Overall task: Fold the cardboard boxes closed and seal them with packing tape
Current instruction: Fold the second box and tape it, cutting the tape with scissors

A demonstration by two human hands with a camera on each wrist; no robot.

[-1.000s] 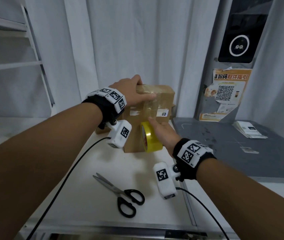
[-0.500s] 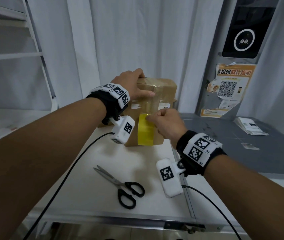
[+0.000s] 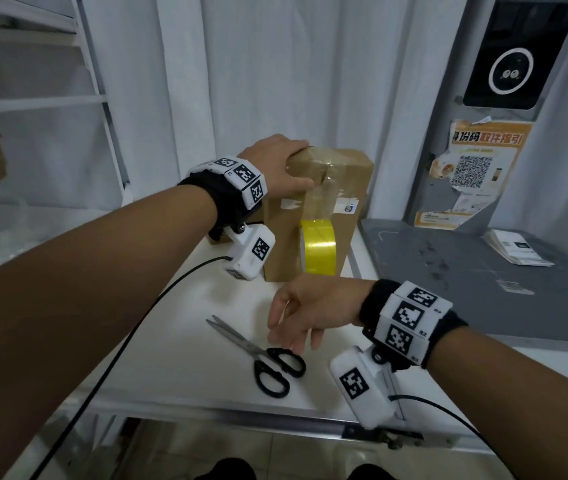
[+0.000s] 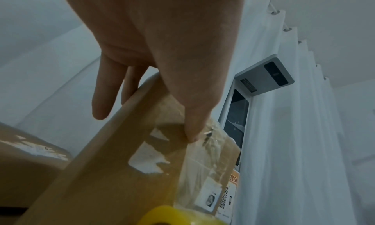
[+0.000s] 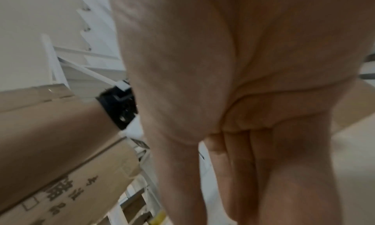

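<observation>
A brown cardboard box [image 3: 344, 188] stands upright at the back of the white table [image 3: 178, 348]. My left hand [image 3: 275, 164] grips its top left corner, fingers over the far side, the thumb [image 4: 194, 129] pressing on a clear tape strip [image 3: 320, 202]. The strip runs down the front face to a yellow tape roll [image 3: 318, 245], which hangs against the box; its top also shows in the left wrist view [image 4: 168, 215]. My right hand [image 3: 296, 317] hovers empty with fingers relaxed and pointing down, just above black-handled scissors [image 3: 275, 365] lying on the table.
A grey counter [image 3: 466, 271] adjoins the table on the right, with leaflets [image 3: 517, 247] on it. White curtains [image 3: 275, 64] hang behind the box. A printed carton [image 5: 81, 180] sits low to the left. The table's metal front edge [image 3: 241, 417] is near me.
My right hand has let go of the tape roll and dropped toward me, over the scissors. The roll now hangs against the box front. My left hand stays on the box.
</observation>
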